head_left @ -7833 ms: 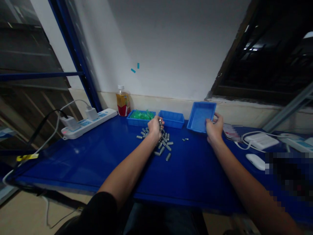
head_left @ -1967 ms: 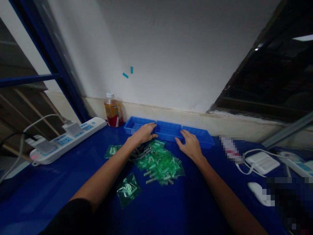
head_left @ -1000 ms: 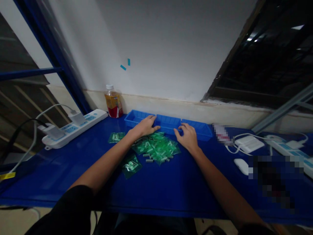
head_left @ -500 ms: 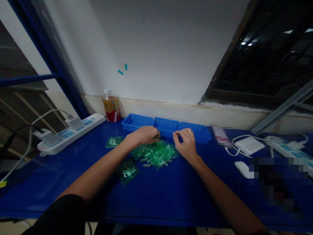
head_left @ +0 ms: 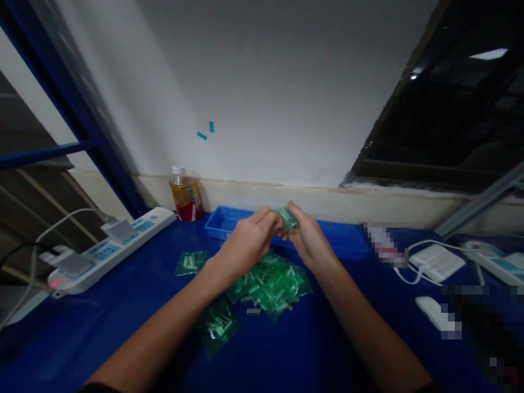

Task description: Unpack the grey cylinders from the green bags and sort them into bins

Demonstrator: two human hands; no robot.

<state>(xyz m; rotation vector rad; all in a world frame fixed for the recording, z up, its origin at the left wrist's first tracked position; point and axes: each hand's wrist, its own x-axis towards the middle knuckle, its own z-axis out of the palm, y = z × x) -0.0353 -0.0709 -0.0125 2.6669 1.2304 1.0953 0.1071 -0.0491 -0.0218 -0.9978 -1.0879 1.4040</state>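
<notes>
Holding one small green bag [head_left: 289, 218] above the back edge of the bag heap [head_left: 272, 284], I have both hands close together and place everything else by that heap. My left hand [head_left: 256, 234] is nearly closed, its fingers curled and gathered on the bag's left edge. My right hand [head_left: 309, 234] is half open, the thumb pointing up and the fingers behind, with the bag nipped between them. The bag is tilted and clear of the heap.

Behind the heap stand a left tray [head_left: 223, 218] and a right tray [head_left: 344, 238], both blue, set along the wall [head_left: 266, 136]; the stretch between them is mostly covered by my hands, so reach toward the back is short. Several metal pieces [head_left: 254, 311] poke out at the heap's front edge. Left of the heap lie two more green packets, the rear packet [head_left: 191, 263] and the front packet [head_left: 219, 327], with my left forearm passing between them.

My widest room is on the blue tabletop [head_left: 286, 355] in front of the heap, and another good stretch opens to its right before the white rounded case [head_left: 434, 314] and the white box [head_left: 437, 262] with its cable. Far left of the heap, the power strip [head_left: 110, 251] bounds the space, with the bottle [head_left: 186, 199] beyond its back end.
</notes>
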